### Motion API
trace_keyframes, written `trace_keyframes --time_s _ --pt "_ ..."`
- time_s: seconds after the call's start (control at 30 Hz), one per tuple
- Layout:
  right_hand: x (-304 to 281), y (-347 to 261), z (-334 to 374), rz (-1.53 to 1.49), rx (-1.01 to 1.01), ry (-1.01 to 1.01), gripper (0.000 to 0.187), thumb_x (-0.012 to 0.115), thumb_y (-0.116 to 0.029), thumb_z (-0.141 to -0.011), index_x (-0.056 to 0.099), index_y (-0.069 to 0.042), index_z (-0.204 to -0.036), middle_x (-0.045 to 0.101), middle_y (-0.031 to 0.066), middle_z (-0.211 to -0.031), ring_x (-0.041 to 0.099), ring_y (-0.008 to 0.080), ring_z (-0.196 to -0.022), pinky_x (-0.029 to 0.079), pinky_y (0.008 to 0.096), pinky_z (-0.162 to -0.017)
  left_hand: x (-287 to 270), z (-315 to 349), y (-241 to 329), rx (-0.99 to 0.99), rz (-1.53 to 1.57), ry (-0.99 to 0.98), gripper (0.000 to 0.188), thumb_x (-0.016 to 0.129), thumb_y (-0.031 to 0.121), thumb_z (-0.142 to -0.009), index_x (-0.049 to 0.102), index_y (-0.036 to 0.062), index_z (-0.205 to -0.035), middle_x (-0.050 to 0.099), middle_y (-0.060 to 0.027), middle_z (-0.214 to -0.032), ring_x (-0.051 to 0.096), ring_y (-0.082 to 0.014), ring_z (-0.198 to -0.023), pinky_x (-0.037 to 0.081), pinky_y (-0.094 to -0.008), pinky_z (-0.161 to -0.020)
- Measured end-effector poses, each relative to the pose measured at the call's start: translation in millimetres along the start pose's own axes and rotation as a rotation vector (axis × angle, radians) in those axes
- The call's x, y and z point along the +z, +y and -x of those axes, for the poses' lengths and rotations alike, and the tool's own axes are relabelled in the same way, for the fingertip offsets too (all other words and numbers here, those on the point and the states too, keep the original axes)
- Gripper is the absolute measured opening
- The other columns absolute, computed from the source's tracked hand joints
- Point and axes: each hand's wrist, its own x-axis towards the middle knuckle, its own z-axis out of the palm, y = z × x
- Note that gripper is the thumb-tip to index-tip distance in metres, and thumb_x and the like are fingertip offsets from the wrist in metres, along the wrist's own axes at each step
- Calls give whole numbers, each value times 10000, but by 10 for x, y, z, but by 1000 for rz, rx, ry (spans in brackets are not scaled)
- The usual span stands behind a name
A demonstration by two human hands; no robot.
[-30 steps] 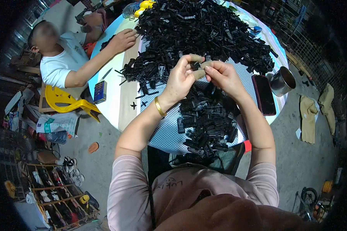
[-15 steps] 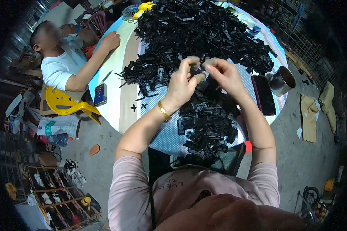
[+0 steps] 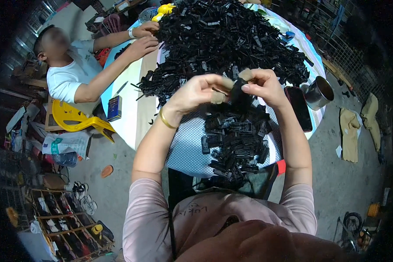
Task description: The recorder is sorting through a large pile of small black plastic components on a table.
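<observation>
Pinching a small black plastic part between them, the left hand and right hand hold it raised over the table, fingertips taped and pressed onto its two ends. The step in hand looks like fitting or snapping that piece; the next move likely calls for firm, aligned pressure, with the heap of black parts at twelve o'clock and a sorted pile at six.

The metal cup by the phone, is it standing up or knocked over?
Standing up. The metal cup shows its open mouth upward, beside the dark phone.
</observation>
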Motion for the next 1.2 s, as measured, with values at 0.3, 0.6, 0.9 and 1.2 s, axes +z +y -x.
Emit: trace_keyframes --time_s 0.3,0.6,0.9,1.2 --pt "50 40 -19 -43 -91 -234 224 666 -126 -729 628 -9 -917 580 -3 -724 480 38 -618 398 190 -555 55 -61 -237 -186 361 -107 309 670 110 -708 505 -23 -934 593 -158 -904 624 -228 -778 537 -336 -710" --pt "266 46 -14 -21 46 33 169 531 -175 -832 574 -13 -861 541 -11 -728 480 67 -627 381 216 -551 108 -91 -253 172 -204 453 260 659 7 -715 497 -11 -917 562 -38 -816 544 -87 -717 460 -202 -683" --pt "375 59 7 152 -107 88 214 477 -200 -861 553 -12 -791 518 1 -596 470 72 -546 378 225 -503 266 -72 -256 349 -175 504 299 623 -10 -748 523 -28 -1029 565 -54 -943 546 -82 -788 462 -194 -703" --pt "366 -23 35 29 140 -1 221 490 -202 -857 557 -27 -739 505 -25 -576 434 48 -525 346 210 -482 248 -61 -317 587 -751 612 166 628 -2 -735 589 -14 -897 601 -64 -898 558 -99 -791 464 -217 -692"
